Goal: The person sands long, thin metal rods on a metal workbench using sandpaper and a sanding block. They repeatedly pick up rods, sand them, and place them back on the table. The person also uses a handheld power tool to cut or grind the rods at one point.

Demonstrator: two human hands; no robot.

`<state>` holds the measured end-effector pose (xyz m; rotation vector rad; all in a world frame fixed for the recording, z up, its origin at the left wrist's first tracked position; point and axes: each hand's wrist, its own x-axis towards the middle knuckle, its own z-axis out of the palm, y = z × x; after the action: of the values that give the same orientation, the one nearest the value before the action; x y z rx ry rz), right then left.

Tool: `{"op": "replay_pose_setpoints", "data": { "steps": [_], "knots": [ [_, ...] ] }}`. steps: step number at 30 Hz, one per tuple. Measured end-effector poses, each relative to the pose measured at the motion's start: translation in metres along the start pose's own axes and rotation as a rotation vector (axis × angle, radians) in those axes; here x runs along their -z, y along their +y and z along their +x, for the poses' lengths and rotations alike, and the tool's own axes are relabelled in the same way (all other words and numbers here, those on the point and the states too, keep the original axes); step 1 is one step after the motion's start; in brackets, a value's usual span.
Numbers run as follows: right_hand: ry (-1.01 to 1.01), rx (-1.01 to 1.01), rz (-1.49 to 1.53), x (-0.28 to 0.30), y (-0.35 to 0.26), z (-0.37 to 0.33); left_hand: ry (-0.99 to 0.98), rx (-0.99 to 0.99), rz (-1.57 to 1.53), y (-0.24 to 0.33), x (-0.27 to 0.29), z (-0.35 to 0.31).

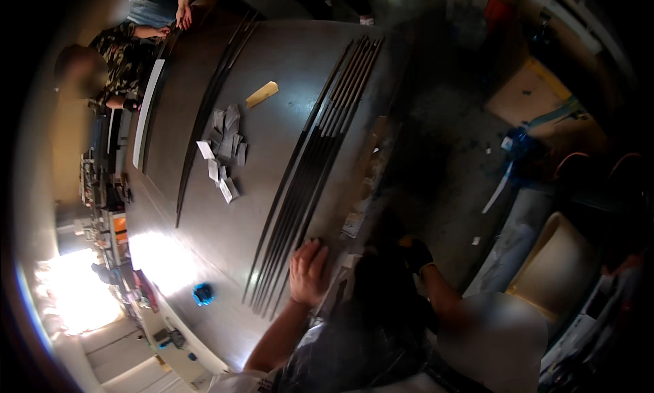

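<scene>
My left hand (310,274) is bare and lies over the near edge of a large metal table (286,45), its fingers stretched out beside the lower part of a bundle of long dark rods (300,168). Nothing shows in its grasp. The rods lie side by side along the table's right side. My right hand (417,257), in a dark glove, is off the table to the right, close to my body. Shadow hides its fingers, and a small yellowish patch shows beside them.
Small grey and white pieces (228,130) and a yellow strip (262,94) lie mid-table. Further left are thin dark strips (204,120), a long white strip (148,113) and a blue crumpled item (202,294). Other people's hands (184,17) work at the far left. Cardboard (538,96) is at right.
</scene>
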<state>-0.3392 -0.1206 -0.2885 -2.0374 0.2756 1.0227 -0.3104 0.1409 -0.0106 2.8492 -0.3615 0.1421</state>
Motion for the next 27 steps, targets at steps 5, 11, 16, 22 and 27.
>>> {"op": "replay_pose_setpoints", "data": {
  "steps": [5,11,16,22,27],
  "knots": [
    [0.18,-0.097,0.408,0.142,-0.065,-0.073,0.102,0.052,-0.139,0.002,0.01,-0.002],
    [0.412,0.323,0.689,0.226,-0.148,-0.126,0.266,0.312,-0.186,-0.004,0.014,0.033],
    [0.374,0.434,0.401,0.254,-0.212,-0.127,0.215,0.549,-0.09,-0.015,0.008,0.051],
    [0.371,0.509,0.007,0.263,-0.276,-0.1,0.073,0.765,-0.06,-0.024,-0.003,0.058],
    [0.279,0.515,-0.055,0.271,-0.308,-0.082,0.076,0.779,-0.056,-0.022,0.002,0.069]
  ]
}}
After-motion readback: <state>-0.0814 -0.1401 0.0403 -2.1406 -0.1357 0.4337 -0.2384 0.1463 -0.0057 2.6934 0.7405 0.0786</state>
